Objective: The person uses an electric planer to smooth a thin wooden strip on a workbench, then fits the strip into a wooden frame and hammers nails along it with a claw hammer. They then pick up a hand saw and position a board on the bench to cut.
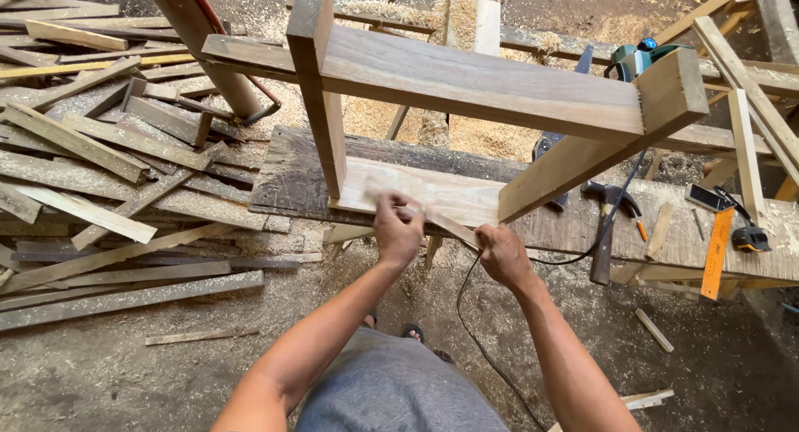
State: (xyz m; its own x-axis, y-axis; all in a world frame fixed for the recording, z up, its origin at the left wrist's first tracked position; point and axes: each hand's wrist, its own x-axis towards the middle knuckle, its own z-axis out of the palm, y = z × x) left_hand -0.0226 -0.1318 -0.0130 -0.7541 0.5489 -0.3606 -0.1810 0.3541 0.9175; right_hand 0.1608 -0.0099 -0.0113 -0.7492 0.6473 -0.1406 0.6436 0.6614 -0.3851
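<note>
Offcuts (108, 174) of timber lie heaped on the floor at left, partly cut off by the frame edge. Left hand (397, 230) is closed around a small blurred item, too smeared to identify, against the pale board (433, 191) of the wooden frame (466, 82) on the workbench (682, 232). Right hand (502, 253) grips a thin wood strip (449, 226) at the bench edge. Further right lie a hammer (605, 232) and an orange ruler (717, 253); a teal power tool (634, 60) sits half hidden behind the frame

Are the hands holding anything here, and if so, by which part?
Both grip one narrow wooden strip lying along the frame's lower board: the right hand at its near end, the left hand further along it, that part blurred.
</note>
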